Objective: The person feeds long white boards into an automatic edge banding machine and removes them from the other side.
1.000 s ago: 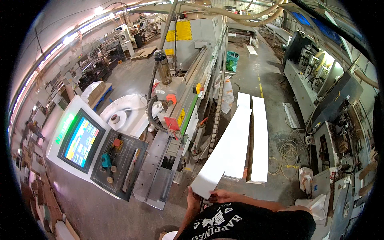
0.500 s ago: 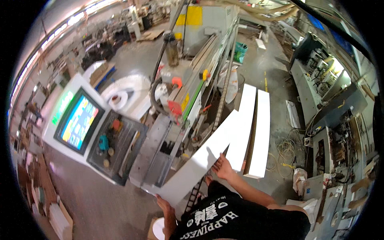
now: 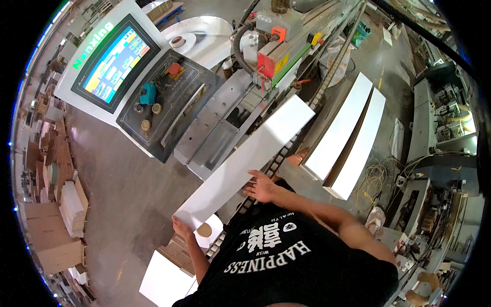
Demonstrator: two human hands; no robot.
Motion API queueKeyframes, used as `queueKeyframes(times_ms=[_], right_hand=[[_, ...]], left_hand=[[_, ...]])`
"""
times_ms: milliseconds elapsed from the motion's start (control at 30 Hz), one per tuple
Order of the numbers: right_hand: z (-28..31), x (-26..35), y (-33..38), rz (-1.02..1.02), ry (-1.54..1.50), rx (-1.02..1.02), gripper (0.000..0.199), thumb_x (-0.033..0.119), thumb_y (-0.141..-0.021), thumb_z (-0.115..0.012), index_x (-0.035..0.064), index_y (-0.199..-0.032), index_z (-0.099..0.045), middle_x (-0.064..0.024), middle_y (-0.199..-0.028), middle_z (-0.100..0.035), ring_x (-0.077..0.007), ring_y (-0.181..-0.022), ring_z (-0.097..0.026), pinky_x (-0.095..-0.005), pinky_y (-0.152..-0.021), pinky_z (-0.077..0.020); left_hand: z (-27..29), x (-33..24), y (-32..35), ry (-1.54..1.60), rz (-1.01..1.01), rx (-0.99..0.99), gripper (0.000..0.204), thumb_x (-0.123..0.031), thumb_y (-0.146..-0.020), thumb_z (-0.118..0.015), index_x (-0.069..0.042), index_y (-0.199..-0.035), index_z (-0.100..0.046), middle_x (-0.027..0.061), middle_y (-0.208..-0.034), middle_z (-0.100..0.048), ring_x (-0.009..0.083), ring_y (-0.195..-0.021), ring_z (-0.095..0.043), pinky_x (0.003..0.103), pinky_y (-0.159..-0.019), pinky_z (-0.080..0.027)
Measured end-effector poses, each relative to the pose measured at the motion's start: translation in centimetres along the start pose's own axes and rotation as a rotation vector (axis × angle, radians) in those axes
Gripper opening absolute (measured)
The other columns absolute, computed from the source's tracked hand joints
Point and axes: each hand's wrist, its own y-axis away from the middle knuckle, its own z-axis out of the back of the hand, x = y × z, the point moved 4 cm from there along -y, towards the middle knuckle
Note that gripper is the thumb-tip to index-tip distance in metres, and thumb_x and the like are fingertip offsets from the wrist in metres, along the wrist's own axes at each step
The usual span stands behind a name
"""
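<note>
head view, biggest thing first: the edge-banding machine [image 3: 286,61] runs away up the frame, w/ a grey infeed deck [image 3: 220,128] at its near end and a control console [image 3: 153,87] w/ a lit screen [image 3: 115,61] on the left. next in size, the long white panel [image 3: 245,161] lies slantwise, far end up at the machine's infeed by the red block [image 3: 269,61], near end low by the person's body; it sits over the deck and the roller track [image 3: 271,166] beside it. two more white panels [image 3: 353,133] wait on a stack to the right, well apart. left hand [image 3: 181,225] holds the near corner of the panel, fingers curled under the edge, so a closed grip on the board. right hand [image 3: 262,187] lies flat, fingers spread, on the panel's right long edge, an open pressing hold, not a clamp. to do this well, i'd judge: keep the long edge snug to the machine's fence, keep the board flat on the deck so it doesn't tilt, push evenly from the rear corner w/ the left while the right only steers, and keep fingertips off the leading end nr the feed. a roll of tape [image 3: 204,230] sits just below the near corner, so mind not to snag it.
</note>
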Motion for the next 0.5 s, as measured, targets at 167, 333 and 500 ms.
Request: queueKeyframes(times_ms=[167,333,500], right_hand=[[-4.4,-3.8,-4.2,-0.121,0.284,0.127,0.106,0.057,-0.081,-0.082,0.0109,-0.159,-0.027,-0.0155,-0.163,-0.028,-0.0344,-0.154,-0.024,-0.0469,-0.127,-0.0229],[-7.6,-4.4,-6.8,-0.123,0.275,0.164,0.117,0.061,-0.079,-0.082,0.0128,-0.164,-0.019,-0.0182,-0.166,-0.024,-0.0346,-0.156,-0.018,-0.0467,-0.128,-0.0185],[-8.5,-0.1,-7.3,0.163,0.497,0.084,0.106,0.059,-0.083,-0.079,0.0105,-0.162,-0.027,-0.0128,-0.167,-0.027,-0.0297,-0.156,-0.020,-0.0465,-0.126,-0.0215]], left_hand=[[6.7,4.1,-2.2,-0.172,0.192,-0.201,0.063,-0.045,-0.112,-0.040,0.012,-0.118,-0.066,0.0213,-0.106,-0.073,0.0319,-0.091,-0.069,0.044,-0.079,-0.056],[8.9,3.2,-3.4,-0.253,0.232,-0.278,0.071,-0.052,-0.110,-0.040,0.014,-0.125,-0.064,0.0254,-0.117,-0.072,0.0364,-0.098,-0.070,0.046,-0.086,-0.057],[9.3,2.1,-4.9,-0.186,0.183,-0.234,0.073,-0.053,-0.110,-0.041,0.015,-0.125,-0.063,0.0279,-0.116,-0.071,0.0379,-0.100,-0.071,0.047,-0.085,-0.057]])
